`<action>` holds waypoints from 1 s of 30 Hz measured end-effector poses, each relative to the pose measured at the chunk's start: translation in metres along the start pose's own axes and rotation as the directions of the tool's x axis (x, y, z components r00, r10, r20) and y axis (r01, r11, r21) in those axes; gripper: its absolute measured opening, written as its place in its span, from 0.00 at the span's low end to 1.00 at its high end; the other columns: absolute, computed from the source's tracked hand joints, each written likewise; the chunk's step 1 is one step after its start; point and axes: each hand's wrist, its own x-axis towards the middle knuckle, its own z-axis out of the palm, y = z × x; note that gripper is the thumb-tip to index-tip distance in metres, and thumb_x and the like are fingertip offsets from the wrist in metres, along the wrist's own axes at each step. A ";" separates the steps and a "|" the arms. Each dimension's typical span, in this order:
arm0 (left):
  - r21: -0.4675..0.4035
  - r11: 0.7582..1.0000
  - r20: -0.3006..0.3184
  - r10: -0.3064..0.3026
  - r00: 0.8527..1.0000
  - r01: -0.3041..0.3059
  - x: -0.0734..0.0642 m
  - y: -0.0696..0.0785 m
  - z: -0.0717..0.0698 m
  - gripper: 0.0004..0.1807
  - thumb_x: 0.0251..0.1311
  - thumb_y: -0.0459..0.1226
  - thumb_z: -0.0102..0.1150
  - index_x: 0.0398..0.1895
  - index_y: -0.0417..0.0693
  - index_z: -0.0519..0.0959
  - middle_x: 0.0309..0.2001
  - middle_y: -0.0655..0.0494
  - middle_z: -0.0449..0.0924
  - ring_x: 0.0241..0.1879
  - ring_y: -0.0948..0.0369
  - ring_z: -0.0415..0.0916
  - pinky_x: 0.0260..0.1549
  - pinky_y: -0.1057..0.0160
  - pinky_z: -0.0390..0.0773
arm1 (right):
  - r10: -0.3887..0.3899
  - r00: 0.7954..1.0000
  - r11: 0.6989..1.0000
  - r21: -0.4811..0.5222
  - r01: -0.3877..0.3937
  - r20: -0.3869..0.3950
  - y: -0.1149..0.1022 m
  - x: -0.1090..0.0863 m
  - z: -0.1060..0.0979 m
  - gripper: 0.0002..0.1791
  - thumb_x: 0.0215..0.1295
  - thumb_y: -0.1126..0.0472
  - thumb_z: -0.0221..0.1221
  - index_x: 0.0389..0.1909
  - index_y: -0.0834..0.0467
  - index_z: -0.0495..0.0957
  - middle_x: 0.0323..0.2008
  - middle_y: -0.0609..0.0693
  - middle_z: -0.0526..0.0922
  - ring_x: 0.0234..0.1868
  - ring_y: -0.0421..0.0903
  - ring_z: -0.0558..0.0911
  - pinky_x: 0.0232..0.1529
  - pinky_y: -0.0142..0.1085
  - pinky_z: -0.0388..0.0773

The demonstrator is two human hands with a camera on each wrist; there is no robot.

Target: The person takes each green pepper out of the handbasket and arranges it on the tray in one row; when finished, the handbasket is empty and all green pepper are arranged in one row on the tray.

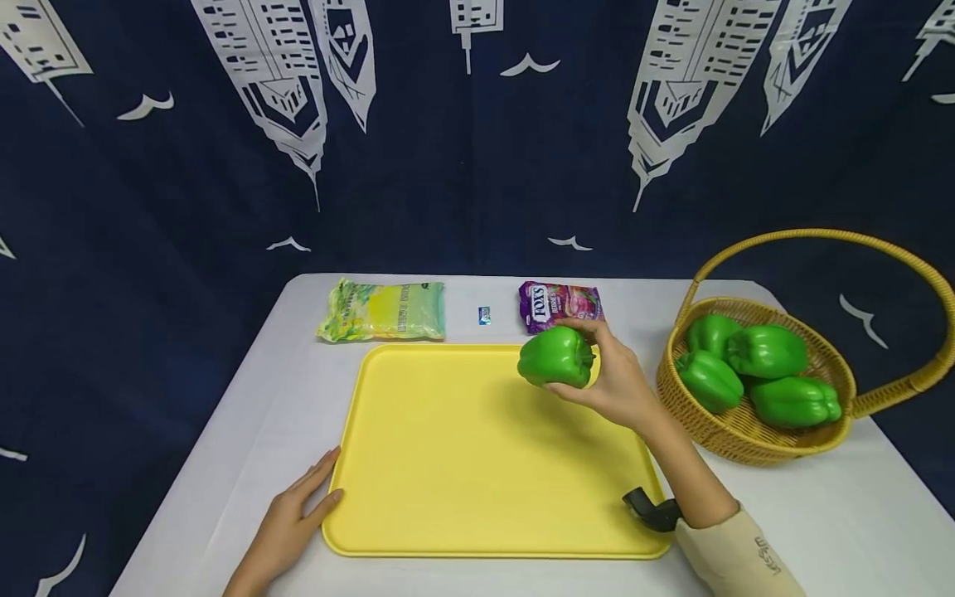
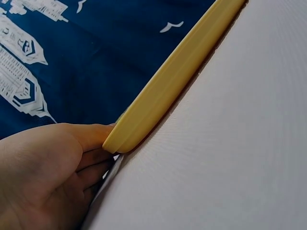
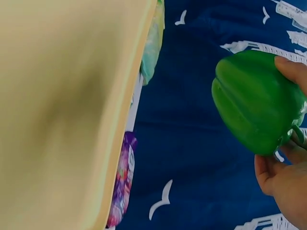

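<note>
A green bell pepper (image 1: 554, 356) is held by my right hand (image 1: 615, 377), thumb below and fingers over its top. It hangs above the back right of the yellow tray (image 1: 462, 464), which carries its shadow. The right wrist view shows the same pepper (image 3: 256, 100) gripped near its stem end, tilted, with the thumb and fingers (image 3: 288, 191) on opposite sides. My left hand (image 1: 291, 518) touches the tray's left edge with its fingers extended. Seen from the left wrist, that hand (image 2: 48, 167) meets the rim at the tray's corner.
A wicker basket (image 1: 746, 444) with a tall handle holds several green peppers (image 1: 768, 352) at the right. Behind the tray lie a green-yellow packet (image 1: 384, 311), a tiny blue-white packet (image 1: 484, 315) and a purple candy bag (image 1: 559, 305). A dark printed curtain (image 1: 462, 166) hangs behind the table.
</note>
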 end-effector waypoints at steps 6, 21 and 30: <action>-0.006 1.000 -0.006 0.000 1.000 0.000 0.001 0.000 0.001 0.31 0.61 0.46 0.57 0.66 0.48 0.65 0.64 0.46 0.63 0.61 0.41 0.60 0.57 0.41 0.60 | -0.054 0.998 0.999 0.010 0.053 0.032 -0.003 0.008 0.015 0.44 0.38 0.57 0.76 0.60 0.55 0.68 0.57 0.51 0.70 0.54 0.50 0.72 0.51 0.49 0.73; 0.008 1.000 -0.039 0.022 0.999 -0.021 0.001 -0.001 0.001 0.30 0.60 0.44 0.58 0.65 0.47 0.66 0.63 0.46 0.65 0.61 0.43 0.62 0.56 0.45 0.61 | -0.073 0.982 0.997 -0.004 0.074 0.175 -0.015 0.034 0.066 0.43 0.39 0.57 0.75 0.60 0.59 0.69 0.57 0.54 0.72 0.53 0.50 0.67 0.49 0.46 0.72; -0.005 1.000 -0.036 0.008 0.999 -0.008 0.001 -0.003 0.001 0.30 0.60 0.44 0.59 0.65 0.49 0.66 0.63 0.46 0.65 0.60 0.41 0.61 0.56 0.41 0.61 | 0.041 0.936 0.998 -0.051 -0.024 0.349 -0.015 0.042 0.107 0.43 0.44 0.52 0.73 0.63 0.57 0.67 0.61 0.54 0.69 0.58 0.54 0.70 0.55 0.46 0.71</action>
